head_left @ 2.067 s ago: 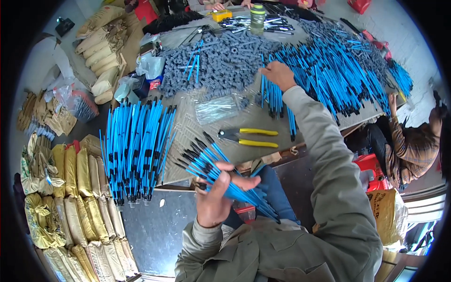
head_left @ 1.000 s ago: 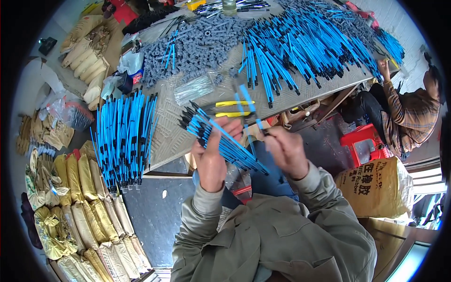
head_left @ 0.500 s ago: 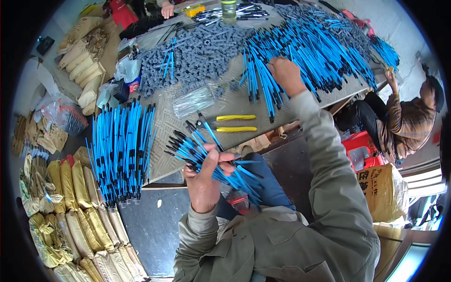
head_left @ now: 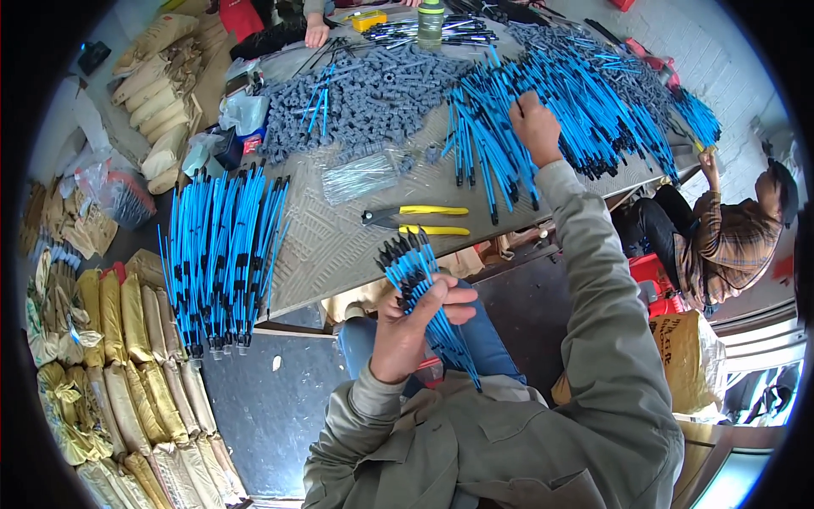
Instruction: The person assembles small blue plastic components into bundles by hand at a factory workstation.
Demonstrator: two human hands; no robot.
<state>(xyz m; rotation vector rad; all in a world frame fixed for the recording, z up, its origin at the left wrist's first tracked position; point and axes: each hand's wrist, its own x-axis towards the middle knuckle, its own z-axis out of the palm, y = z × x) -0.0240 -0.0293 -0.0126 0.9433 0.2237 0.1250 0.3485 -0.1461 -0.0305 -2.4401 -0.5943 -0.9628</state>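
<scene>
My left hand [head_left: 409, 331] is closed around a bundle of thin blue rods with black ends [head_left: 437, 327], held above my lap at the table's front edge. The bundle tilts, with its black tips fanned toward the table. My right hand [head_left: 537, 131] reaches over a large heap of similar blue rods [head_left: 585, 110]; its fingers are curled in among them, and what they pinch is hidden. Between my hands and the heap lie pliers with yellow handles [head_left: 432, 210]. Beside them is a clear packet of thin pale sticks [head_left: 360, 176].
A heap of small grey plastic parts [head_left: 356, 97] covers the table's middle. More blue rods [head_left: 225, 246] lie at the left edge. A green-lidded bottle [head_left: 430, 25] stands at the back. Wrapped packages [head_left: 136, 322] are stacked at left. A seated co-worker [head_left: 729, 229] is at right; another person's hand [head_left: 316, 32] rests at the far side.
The left hand has moved right and turned the bundle more upright; a rod that stuck out toward the pliers is now in line with the others. My right hand has shifted slightly over the heap.
</scene>
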